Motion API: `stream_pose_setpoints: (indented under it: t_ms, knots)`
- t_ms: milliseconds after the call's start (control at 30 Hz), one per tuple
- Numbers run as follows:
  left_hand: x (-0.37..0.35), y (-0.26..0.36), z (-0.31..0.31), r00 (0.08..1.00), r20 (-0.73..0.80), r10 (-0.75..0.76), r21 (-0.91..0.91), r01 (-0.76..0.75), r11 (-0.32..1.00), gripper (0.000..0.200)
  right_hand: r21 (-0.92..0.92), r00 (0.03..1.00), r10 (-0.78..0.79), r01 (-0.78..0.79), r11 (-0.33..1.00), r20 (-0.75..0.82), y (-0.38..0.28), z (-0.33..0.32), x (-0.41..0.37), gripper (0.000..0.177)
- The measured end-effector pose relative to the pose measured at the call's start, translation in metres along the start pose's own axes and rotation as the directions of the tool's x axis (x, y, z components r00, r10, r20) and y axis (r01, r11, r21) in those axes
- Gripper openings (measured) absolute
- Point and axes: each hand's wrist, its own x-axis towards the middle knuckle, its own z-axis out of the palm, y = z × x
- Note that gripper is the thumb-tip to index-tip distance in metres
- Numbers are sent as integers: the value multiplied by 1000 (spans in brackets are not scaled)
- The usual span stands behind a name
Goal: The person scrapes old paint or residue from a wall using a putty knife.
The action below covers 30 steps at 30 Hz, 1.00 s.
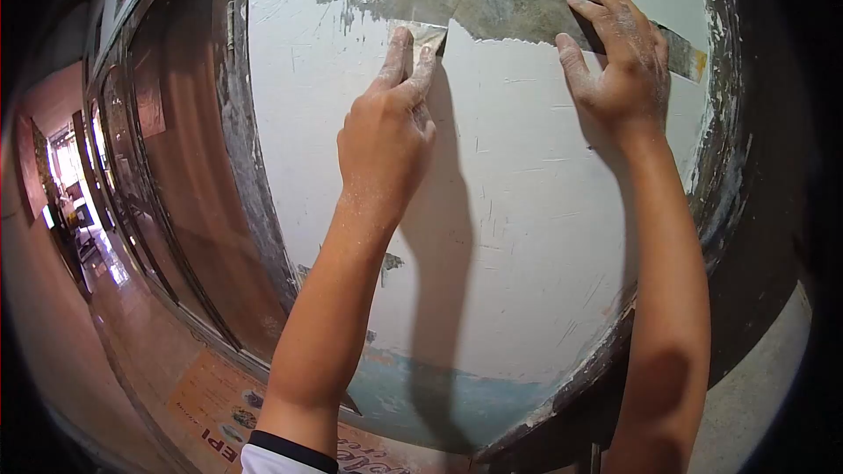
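- Hand, left [386,127]: grasping flat scraper [426,36] at lower edge of grey strip [527,13] on white panel [536,184]; low angle, even pressure would suit.
- Hand, right [623,75]: grasping nothing visible, fingers spread over strip's right part, in scraper's way there.
- Weathered frame [728,70], panel's right border.
- Printed cardboard [211,404], below.
- Brown door [198,132], left, beyond.

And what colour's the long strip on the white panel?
Patchy grey; the strip shows best in the head view.
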Motion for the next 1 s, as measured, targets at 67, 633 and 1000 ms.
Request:
stream_pose_setpoints:
  t_ms: [67, 633, 1000]
  knots:
    - [-14, 1, -5, 998, 56, -20, -34, 22, 999, 56, 18, 1000, 18, -18, 1000, 17, -2, -3, 0, 39]
    - [-23, 6, -1, 992, 86, -96, -5, 97, 995, 56, -6, 1000, 0, 0, 1000, -16, 2, 3, -2, 40]
    - [10, -2, 11, 999, -47, 28, 86, -23, 996, 41, -25, 1000, 13, -14, 1000, -12, 0, 1, -2, 39]
